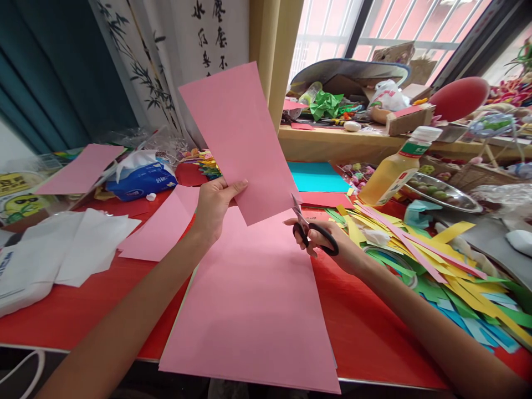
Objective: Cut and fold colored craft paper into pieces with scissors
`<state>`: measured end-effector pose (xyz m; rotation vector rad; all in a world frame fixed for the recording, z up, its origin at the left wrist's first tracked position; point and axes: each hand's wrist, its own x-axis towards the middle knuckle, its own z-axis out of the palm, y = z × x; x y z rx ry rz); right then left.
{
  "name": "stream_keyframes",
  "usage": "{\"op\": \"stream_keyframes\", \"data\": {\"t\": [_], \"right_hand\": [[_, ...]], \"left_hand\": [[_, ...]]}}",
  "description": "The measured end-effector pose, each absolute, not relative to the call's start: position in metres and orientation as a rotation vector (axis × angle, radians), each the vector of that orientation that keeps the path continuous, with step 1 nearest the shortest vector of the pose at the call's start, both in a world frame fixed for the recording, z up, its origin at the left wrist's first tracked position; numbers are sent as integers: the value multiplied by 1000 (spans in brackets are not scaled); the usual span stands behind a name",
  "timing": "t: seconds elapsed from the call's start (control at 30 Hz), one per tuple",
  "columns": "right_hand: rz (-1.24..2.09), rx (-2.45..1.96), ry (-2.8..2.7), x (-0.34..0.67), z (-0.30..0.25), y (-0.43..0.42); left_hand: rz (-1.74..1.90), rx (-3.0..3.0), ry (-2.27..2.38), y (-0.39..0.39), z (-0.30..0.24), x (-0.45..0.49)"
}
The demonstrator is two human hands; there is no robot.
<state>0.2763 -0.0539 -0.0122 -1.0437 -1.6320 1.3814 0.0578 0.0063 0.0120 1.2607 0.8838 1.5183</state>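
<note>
My left hand (214, 204) is closed on the lower left edge of a pink paper sheet (239, 136), holding it up tilted above the table. My right hand (322, 238) grips black-handled scissors (310, 224), whose blades point up at the sheet's lower right edge. Below both hands a larger pink sheet (253, 310) lies flat on the red table (366, 332), reaching its front edge.
Several yellow, green, pink and blue paper strips (449, 271) are piled at the right. A bottle of yellow liquid (394, 172) and a metal bowl (440, 194) stand behind them. White papers (78, 244), a tissue pack (141, 177) and more pink sheets (81, 169) lie left.
</note>
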Motion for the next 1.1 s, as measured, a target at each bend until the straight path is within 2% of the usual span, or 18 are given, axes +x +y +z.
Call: {"op": "stream_keyframes", "data": {"t": [1.1], "right_hand": [[1405,-1031,-1606,276,-14,-53]], "left_hand": [[1546,1240,816,8,12,57]]}}
